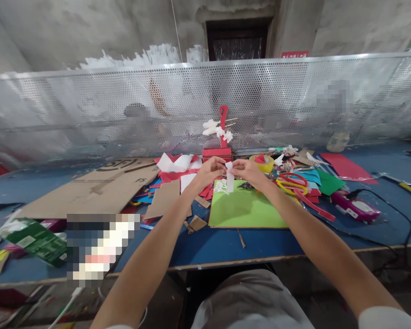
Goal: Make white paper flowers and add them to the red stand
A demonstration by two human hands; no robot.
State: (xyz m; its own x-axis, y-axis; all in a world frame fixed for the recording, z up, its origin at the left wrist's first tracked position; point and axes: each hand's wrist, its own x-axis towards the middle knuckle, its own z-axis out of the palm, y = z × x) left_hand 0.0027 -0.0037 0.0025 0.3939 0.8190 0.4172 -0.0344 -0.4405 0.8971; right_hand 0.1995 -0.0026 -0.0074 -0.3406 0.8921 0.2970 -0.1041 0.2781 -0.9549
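Two-handed pinch: left hand (209, 171) and right hand (249, 172) clamp white strip (230, 181) above green sheet (246, 212); present step, apparently, shaping it; next move probably calls for light, even fingertip pressure.

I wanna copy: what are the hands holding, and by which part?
The left hand and right hand pinch a thin white papery strip near its top end.
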